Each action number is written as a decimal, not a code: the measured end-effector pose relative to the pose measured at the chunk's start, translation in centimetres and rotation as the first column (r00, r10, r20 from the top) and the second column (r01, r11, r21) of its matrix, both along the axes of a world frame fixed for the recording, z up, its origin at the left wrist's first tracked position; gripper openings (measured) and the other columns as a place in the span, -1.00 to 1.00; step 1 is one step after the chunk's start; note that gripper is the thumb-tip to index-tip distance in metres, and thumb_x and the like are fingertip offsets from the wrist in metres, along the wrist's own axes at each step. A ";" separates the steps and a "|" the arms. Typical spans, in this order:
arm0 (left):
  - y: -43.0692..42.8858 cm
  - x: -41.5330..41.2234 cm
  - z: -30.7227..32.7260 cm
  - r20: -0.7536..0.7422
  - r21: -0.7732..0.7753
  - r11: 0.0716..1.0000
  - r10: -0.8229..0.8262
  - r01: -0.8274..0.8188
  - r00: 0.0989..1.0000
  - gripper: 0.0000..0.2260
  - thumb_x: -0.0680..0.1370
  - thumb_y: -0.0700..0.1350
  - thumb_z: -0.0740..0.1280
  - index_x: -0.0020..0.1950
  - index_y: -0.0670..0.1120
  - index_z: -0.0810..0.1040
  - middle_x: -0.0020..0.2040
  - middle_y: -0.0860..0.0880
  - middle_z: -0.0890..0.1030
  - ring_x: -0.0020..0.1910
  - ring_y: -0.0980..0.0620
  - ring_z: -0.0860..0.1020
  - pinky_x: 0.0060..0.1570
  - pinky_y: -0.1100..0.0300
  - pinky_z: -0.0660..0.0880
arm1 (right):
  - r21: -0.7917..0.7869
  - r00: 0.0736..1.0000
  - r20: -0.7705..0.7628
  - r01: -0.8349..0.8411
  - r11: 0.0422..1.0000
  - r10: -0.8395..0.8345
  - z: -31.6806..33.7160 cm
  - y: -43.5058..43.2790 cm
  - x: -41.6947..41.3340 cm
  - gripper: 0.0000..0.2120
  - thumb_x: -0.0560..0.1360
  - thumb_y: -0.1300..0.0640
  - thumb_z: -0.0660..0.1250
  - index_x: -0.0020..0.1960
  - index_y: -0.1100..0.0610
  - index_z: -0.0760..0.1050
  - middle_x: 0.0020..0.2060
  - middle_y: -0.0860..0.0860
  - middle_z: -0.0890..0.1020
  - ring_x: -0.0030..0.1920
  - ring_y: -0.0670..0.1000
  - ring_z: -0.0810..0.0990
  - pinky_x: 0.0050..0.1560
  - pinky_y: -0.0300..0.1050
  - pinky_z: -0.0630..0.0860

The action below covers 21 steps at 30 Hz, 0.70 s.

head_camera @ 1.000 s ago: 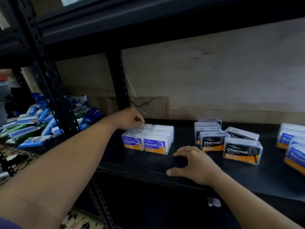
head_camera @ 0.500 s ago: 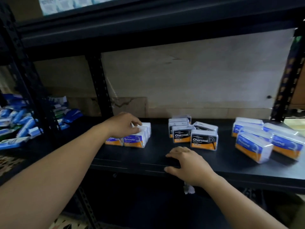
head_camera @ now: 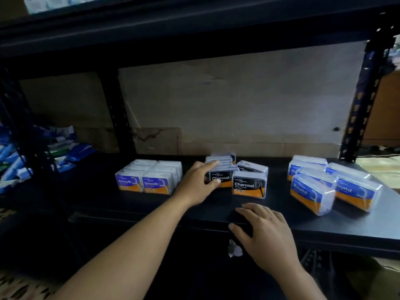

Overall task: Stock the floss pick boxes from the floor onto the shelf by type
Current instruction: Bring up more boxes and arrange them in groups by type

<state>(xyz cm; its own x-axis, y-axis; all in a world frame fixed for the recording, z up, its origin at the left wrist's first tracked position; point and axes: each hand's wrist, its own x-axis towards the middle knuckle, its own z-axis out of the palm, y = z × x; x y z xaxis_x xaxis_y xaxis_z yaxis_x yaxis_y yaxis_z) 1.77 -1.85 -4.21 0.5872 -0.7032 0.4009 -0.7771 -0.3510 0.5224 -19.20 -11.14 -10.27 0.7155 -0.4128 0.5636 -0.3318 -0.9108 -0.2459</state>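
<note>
Three groups of clear floss pick boxes stand on the black shelf [head_camera: 216, 204]. Purple "Smooth" boxes [head_camera: 149, 177] sit in a tidy block at the left. Black "Charcoal" boxes [head_camera: 249, 182] are in the middle, some askew. Blue "Round" boxes [head_camera: 311, 191] lie loosely at the right, the front ones tilted. My left hand [head_camera: 198, 184] has its fingers and thumb around the left side of the front-left Charcoal box [head_camera: 223, 178]. My right hand [head_camera: 262, 232] rests flat on the shelf's front edge, fingers spread, holding nothing.
A black upright post [head_camera: 118, 118] stands behind the Smooth boxes and another [head_camera: 363, 100] at the right end. The neighbouring shelf bay at left holds a heap of blue and green packets [head_camera: 58, 152]. An upper shelf [head_camera: 194, 24] overhangs. Patterned floor [head_camera: 19, 284] shows below left.
My left hand left the Smooth boxes and moved right to the front-left Charcoal box. The view swung right, bringing the Round boxes into sight. My right hand stayed on the shelf edge.
</note>
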 end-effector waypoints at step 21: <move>0.8 1.0 0.7 0.217 -0.006 0.998 0.063 -0.063 0.974 -0.68 0.49 0.01 0.48 0.24 0.01 0.64 0.22 0.09 0.61 0.19 0.11 0.54 0.17 0.24 0.42 | -0.017 0.994 0.111 0.023 1.000 -0.021 -1.8 -0.2 0.7 -0.52 0.43 -0.31 0.17 0.11 -0.06 0.67 0.09 -0.16 0.65 0.14 -0.07 0.61 0.17 -0.10 0.28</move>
